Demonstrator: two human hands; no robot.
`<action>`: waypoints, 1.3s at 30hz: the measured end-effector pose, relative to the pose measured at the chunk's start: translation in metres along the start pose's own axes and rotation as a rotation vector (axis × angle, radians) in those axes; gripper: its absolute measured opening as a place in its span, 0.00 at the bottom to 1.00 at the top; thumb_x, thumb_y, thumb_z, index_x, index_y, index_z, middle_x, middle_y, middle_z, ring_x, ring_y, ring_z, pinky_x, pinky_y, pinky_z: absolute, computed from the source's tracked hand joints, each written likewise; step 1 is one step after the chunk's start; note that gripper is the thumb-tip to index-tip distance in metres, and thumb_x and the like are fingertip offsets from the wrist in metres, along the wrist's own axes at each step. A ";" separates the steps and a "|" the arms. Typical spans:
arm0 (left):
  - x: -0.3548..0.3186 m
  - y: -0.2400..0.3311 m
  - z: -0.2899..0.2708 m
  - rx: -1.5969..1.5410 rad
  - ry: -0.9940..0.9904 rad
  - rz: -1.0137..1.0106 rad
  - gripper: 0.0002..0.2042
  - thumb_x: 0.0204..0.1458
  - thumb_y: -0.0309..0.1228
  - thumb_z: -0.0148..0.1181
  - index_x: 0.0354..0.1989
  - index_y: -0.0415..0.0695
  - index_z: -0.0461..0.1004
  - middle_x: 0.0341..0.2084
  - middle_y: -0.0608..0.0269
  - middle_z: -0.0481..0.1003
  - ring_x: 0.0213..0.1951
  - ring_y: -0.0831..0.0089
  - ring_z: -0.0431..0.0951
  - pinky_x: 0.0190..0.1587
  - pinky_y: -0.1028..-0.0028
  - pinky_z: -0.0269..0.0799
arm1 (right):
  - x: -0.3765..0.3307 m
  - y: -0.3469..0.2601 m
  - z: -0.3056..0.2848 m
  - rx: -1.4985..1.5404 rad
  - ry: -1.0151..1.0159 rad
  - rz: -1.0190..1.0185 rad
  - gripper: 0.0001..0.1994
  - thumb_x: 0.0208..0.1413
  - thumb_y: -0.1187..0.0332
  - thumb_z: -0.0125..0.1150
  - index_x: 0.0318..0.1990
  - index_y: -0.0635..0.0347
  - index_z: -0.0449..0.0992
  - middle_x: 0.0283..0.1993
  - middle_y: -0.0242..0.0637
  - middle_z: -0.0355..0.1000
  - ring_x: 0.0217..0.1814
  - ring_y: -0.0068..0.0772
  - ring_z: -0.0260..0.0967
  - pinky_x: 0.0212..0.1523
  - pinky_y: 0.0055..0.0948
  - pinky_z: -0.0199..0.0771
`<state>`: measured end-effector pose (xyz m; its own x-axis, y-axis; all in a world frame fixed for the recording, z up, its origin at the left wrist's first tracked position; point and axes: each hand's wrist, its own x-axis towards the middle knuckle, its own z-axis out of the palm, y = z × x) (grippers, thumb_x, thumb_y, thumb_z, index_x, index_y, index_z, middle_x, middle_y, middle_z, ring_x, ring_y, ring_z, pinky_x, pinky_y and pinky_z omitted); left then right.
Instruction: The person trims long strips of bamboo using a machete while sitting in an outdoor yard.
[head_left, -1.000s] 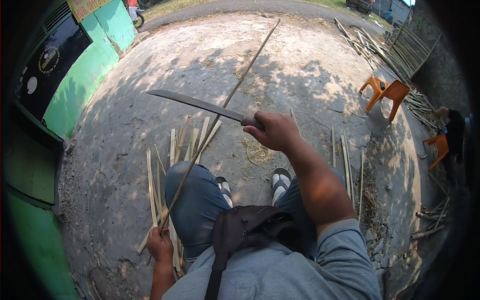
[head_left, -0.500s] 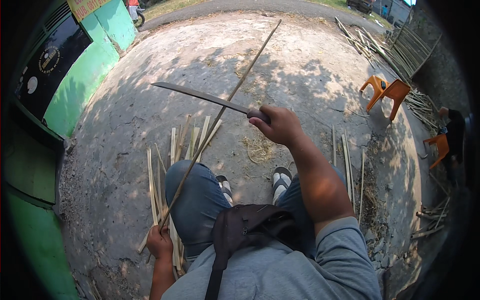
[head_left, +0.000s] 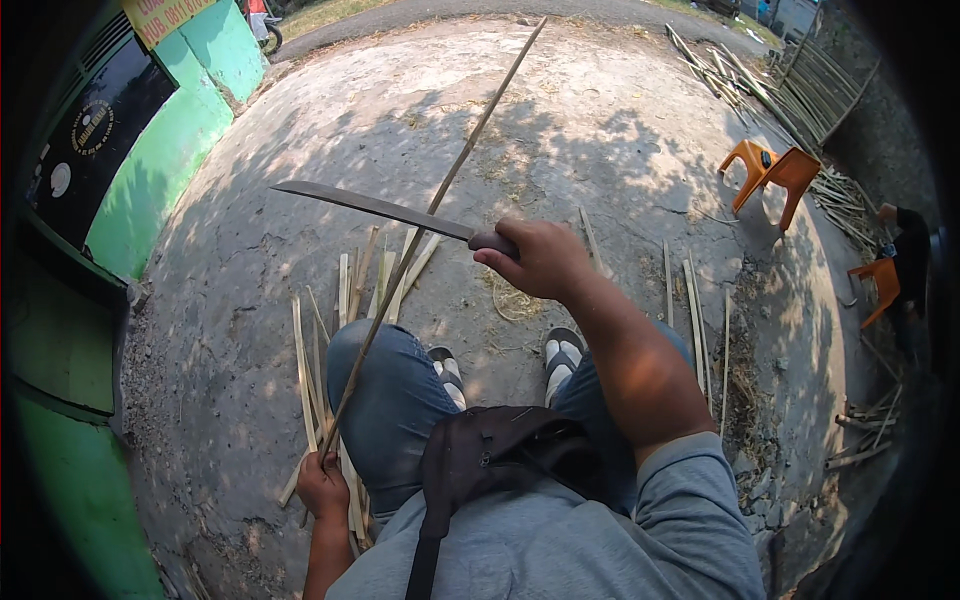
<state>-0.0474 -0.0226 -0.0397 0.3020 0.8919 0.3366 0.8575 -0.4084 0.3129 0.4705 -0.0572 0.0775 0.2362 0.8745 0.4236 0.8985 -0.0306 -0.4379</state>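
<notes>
My right hand (head_left: 540,258) is wrapped round the dark handle of a machete (head_left: 375,206), in front of my knees. Its long blade points left and crosses a thin bamboo pole (head_left: 468,150), close to the handle end; whether blade and pole touch I cannot tell. Low beside my left thigh, my left hand (head_left: 323,486) is closed on the near end of that pole. From there the pole slants past my left knee, up and away to the right. Several pale split bamboo strips (head_left: 302,365) lie under and around my left leg.
More strips (head_left: 694,320) lie beside my right leg. An orange plastic chair (head_left: 790,180) stands at the right, with bamboo piles (head_left: 845,210) beyond it. A person in dark clothes (head_left: 908,255) is at the far right edge, near another orange chair (head_left: 880,290). A green wall (head_left: 160,190) runs along the left.
My right hand and the machete have moved left and slightly nearer to me along the pole. The pole's far end has swung a little to the left. My left hand keeps its hold.
</notes>
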 end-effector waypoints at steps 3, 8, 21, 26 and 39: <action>0.000 0.001 -0.001 0.000 0.006 0.002 0.15 0.67 0.42 0.58 0.35 0.43 0.77 0.29 0.49 0.77 0.34 0.40 0.79 0.35 0.49 0.71 | 0.000 -0.003 0.000 -0.070 -0.059 -0.073 0.24 0.63 0.40 0.63 0.35 0.55 0.77 0.27 0.44 0.75 0.32 0.57 0.77 0.33 0.51 0.73; -0.001 -0.007 0.001 0.032 0.017 0.016 0.15 0.66 0.42 0.58 0.35 0.43 0.77 0.29 0.49 0.77 0.34 0.41 0.78 0.35 0.50 0.71 | 0.002 -0.004 -0.007 -0.078 -0.078 -0.045 0.25 0.63 0.38 0.61 0.34 0.54 0.76 0.28 0.45 0.77 0.34 0.56 0.78 0.35 0.52 0.75; 0.000 -0.008 -0.002 0.048 0.022 0.031 0.18 0.67 0.47 0.57 0.35 0.44 0.76 0.28 0.49 0.77 0.33 0.41 0.78 0.33 0.49 0.70 | 0.002 0.009 -0.002 -0.031 -0.021 -0.028 0.24 0.61 0.39 0.63 0.33 0.52 0.78 0.27 0.44 0.77 0.34 0.56 0.78 0.34 0.52 0.75; 0.002 -0.001 -0.005 0.038 0.043 0.041 0.20 0.67 0.50 0.55 0.34 0.44 0.76 0.28 0.49 0.77 0.32 0.41 0.78 0.33 0.49 0.70 | 0.006 0.025 -0.011 -0.042 0.024 0.046 0.24 0.61 0.39 0.63 0.33 0.53 0.78 0.28 0.45 0.78 0.34 0.56 0.79 0.33 0.52 0.75; 0.001 -0.002 -0.009 0.107 0.025 0.035 0.20 0.67 0.50 0.56 0.35 0.43 0.75 0.30 0.52 0.76 0.33 0.43 0.77 0.35 0.50 0.70 | 0.002 -0.017 -0.005 -0.120 -0.153 -0.072 0.25 0.62 0.38 0.62 0.33 0.53 0.77 0.28 0.43 0.78 0.34 0.55 0.79 0.35 0.51 0.76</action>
<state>-0.0529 -0.0226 -0.0321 0.3230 0.8720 0.3679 0.8868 -0.4147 0.2042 0.4578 -0.0574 0.0895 0.1192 0.9394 0.3213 0.9508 -0.0149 -0.3094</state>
